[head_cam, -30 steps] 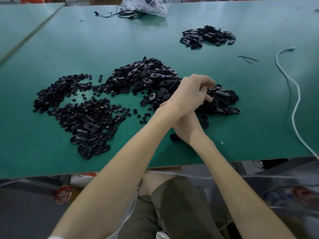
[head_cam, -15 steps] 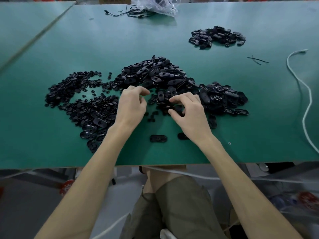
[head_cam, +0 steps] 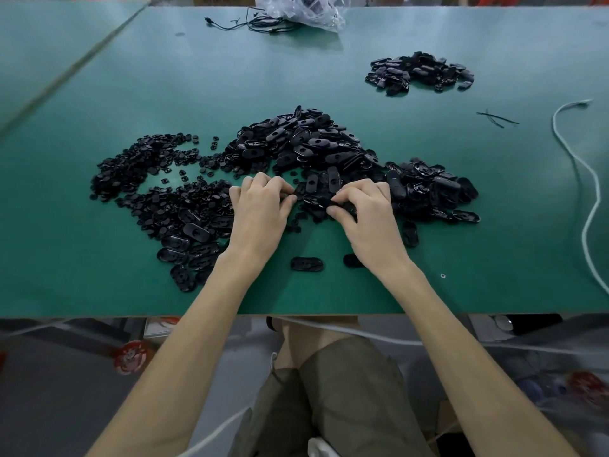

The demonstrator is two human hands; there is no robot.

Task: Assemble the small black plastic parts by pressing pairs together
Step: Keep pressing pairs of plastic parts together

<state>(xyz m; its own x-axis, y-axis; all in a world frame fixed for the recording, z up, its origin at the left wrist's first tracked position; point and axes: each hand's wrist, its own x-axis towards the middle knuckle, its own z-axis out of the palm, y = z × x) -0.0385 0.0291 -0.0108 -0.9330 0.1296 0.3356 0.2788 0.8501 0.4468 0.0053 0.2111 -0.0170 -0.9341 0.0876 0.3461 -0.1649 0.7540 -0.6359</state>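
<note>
A big heap of black oval plastic shells (head_cam: 306, 143) lies mid-table, with a spread of small black round pieces (head_cam: 141, 166) to its left. My left hand (head_cam: 260, 212) rests at the seam between the two, fingers curled, pinching a small round piece. My right hand (head_cam: 365, 212) sits at the near edge of the oval heap, thumb and fingers closed on an oval shell (head_cam: 316, 202). One oval part (head_cam: 306, 263) lies alone near the front edge, between my wrists.
A smaller pile of black oval parts (head_cam: 418, 72) sits at the far right. A white cord (head_cam: 590, 192) snakes along the right side. A clear plastic bag (head_cam: 309, 9) and thin black wires (head_cam: 253, 24) lie at the back. The green table's front edge (head_cam: 131, 311) is near my lap.
A second ago my hands were crossed over the right part of the heap. They have come apart; the left moved left to the small pieces, the right settled on an oval shell.
</note>
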